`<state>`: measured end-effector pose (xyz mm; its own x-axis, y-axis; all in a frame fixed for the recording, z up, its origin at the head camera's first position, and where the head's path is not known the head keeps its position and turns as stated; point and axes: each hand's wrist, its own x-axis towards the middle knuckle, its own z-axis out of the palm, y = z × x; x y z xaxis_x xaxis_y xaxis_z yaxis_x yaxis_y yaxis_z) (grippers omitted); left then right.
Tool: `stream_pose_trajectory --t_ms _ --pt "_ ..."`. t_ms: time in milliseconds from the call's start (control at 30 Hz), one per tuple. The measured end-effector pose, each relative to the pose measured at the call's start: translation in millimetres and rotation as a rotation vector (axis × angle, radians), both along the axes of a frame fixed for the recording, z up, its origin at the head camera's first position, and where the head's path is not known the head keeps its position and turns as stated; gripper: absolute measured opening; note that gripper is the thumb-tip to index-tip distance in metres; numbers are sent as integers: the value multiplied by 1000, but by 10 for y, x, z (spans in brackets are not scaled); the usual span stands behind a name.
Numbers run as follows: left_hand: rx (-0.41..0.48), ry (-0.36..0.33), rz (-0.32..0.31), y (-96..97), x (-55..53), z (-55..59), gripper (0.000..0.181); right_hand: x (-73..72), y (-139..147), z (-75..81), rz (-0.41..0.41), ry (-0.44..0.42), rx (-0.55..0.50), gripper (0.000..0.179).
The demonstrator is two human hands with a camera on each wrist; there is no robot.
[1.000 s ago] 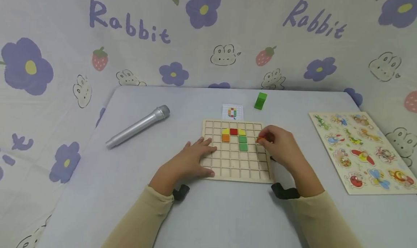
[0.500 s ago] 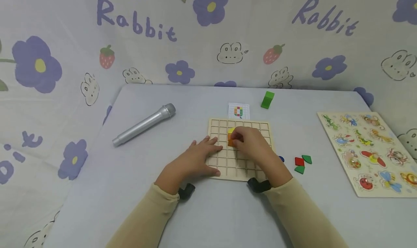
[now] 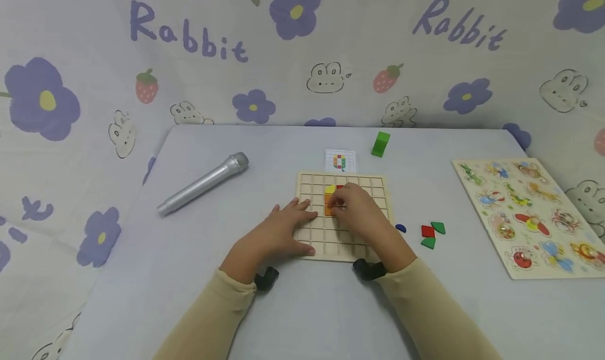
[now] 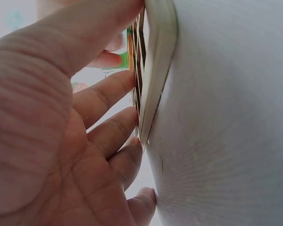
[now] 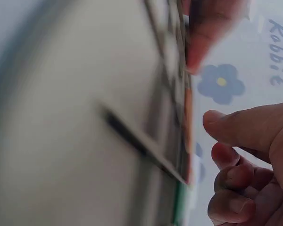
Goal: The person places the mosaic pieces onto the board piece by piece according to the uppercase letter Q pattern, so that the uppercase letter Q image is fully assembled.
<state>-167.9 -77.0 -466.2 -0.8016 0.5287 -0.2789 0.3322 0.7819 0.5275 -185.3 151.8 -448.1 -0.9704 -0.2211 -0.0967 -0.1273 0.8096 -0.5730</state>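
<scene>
A wooden grid board lies flat on the table. My left hand is spread over its left side, fingertips on the grid and thumb at the front edge; the left wrist view shows the fingers along the board's rim. My right hand is over the middle, thumb and fingertips right at an orange square tile. In the right wrist view a gap shows between thumb and loosely bent fingers, nothing in it. Yellow and red tiles show beyond; my hand hides the green ones in the head view.
Behind the board lies a pattern card, with a green block to its right. A silver microphone lies left. Right of the board are a blue piece, a red square, green pieces and an insect puzzle board.
My right hand has moved left from the board's right edge with an orange tile, which now lies below the first orange one. Its fingers have loosened. The left hand stays put.
</scene>
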Motion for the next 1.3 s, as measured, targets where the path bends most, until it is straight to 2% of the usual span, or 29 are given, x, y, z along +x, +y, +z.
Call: stream_pose_trajectory --t_ms 133,233,300,467,533,600,767,933,1000,1067,1133,1300 --pt "16 -6 10 0 13 4 89 35 262 199 -75 4 -9 19" --pt "27 -14 12 5 26 29 88 109 674 338 -133 4 9 24" --pt "25 -19 12 7 29 43 89 180 1013 360 -161 -17 40 28" --pt "20 -20 11 -20 33 81 89 413 1732 168 -237 -157 95 39" --pt "21 -20 11 -26 39 96 89 512 1879 67 -271 -190 90 43" --pt "22 -19 9 -27 46 106 89 588 1948 -13 -291 -187 83 43" --pt "28 -18 1 -8 39 60 88 665 1973 -102 -325 -145 77 38" --pt "30 -9 -8 5 19 3 88 667 1962 -99 -355 -145 65 33" --pt "25 -7 -6 6 14 -5 89 655 1882 -74 -373 -113 51 29" --pt "18 -8 1 5 12 -4 89 619 1707 -15 -374 -75 15 24" --pt "12 -9 8 0 11 -4 89 557 1433 55 -339 -40 -30 19" --pt "6 -8 13 7 -1 -25 90 373 582 156 -134 -95 -131 12"
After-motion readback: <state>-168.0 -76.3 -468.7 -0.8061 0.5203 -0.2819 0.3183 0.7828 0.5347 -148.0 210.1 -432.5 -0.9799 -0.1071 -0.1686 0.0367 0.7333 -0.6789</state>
